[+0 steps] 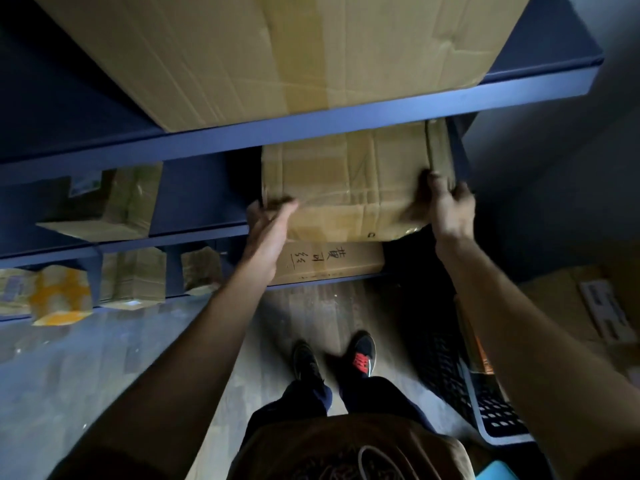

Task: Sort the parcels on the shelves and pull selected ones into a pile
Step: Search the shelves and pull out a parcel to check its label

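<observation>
In the head view, we have the mid-shelf carton (349,181) between both hands. Our left hand (268,226) grips its near left corner, fingers curled over the top face. Our right hand (450,206) clasps the near right corner, fingers wrapped round the side. Both hands are blurred, so we cannot read the exact finger placement. The carton sits on the middle shelf at the right end of the rack, with its front edge overhanging the shelf lip. It is directly above a lower box (332,263) with handwriting on it, and under the blue rail (311,128) that carries the big carton (277,46).

We judge the step in hand to be drawing this carton out toward us. To do it well, we pull level and evenly with both hands, so it does not twist against the dark frame (462,150) just beside its right side. The gap under the rail looks tight, so we hold the top face low. The cardboard is creased and looks soft, so we move a hand under the base as more of it leaves the shelf. Our shoes (362,355) and a black perforated crate (485,407) lie below, so we step clear of both before lowering the carton.
</observation>
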Action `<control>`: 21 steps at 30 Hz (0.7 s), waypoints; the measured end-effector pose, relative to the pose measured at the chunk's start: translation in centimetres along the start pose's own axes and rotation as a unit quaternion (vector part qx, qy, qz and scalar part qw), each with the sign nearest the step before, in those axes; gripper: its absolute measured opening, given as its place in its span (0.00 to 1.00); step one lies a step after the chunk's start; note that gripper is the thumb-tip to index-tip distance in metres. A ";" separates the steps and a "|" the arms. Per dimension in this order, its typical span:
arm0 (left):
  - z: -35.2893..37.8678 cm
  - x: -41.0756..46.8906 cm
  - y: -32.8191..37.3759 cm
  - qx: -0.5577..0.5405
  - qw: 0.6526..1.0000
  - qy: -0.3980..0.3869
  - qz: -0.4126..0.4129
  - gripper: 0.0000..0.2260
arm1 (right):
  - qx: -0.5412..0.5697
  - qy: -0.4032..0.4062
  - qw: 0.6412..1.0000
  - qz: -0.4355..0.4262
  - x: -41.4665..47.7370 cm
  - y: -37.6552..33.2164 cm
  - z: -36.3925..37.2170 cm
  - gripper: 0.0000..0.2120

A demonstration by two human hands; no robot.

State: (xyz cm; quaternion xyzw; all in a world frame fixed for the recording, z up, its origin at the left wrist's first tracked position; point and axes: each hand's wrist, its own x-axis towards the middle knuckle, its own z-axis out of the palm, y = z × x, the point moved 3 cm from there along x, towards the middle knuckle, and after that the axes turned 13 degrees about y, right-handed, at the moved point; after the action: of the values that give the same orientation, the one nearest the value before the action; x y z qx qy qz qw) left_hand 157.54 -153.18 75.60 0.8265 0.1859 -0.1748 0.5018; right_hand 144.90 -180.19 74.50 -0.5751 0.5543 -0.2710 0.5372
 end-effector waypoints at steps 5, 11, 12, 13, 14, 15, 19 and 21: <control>-5.3 0.9 -3.4 -0.055 0.994 0.066 -0.068 0.32 | -0.009 -0.085 0.996 0.032 -4.7 2.5 1.4 0.19; -9.5 2.0 -4.4 -0.042 0.996 0.054 -0.050 0.27 | -0.028 -0.140 0.989 0.039 -8.6 1.4 2.7 0.16; -10.0 1.9 -4.6 -0.041 0.997 0.048 -0.045 0.27 | -0.032 -0.138 0.989 0.041 -9.3 1.6 2.6 0.16; -10.5 2.0 -5.0 -0.044 0.997 0.044 -0.040 0.26 | -0.035 -0.134 0.989 0.042 -10.1 2.0 2.5 0.17; -11.1 2.0 -5.5 -0.052 0.997 0.040 -0.042 0.26 | -0.037 -0.129 0.990 0.044 -10.9 2.4 2.3 0.19; -11.7 2.0 -6.1 -0.064 0.996 0.033 -0.045 0.25 | -0.039 -0.124 0.990 0.047 -11.9 2.8 2.1 0.20; -14.4 1.9 -9.0 -0.078 0.995 -0.028 -0.054 0.24 | -0.041 -0.104 0.991 0.073 -15.9 5.7 1.3 0.09; -16.5 1.9 -11.0 -0.089 0.993 -0.041 -0.069 0.22 | -0.036 -0.110 0.989 0.089 -18.5 7.9 0.9 0.06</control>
State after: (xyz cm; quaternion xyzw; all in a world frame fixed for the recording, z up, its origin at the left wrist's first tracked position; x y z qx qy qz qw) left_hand 155.56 -133.45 73.53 0.7558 0.2362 -0.2253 0.5676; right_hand 138.51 -161.21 72.23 -0.5690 0.5501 -0.1364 0.5958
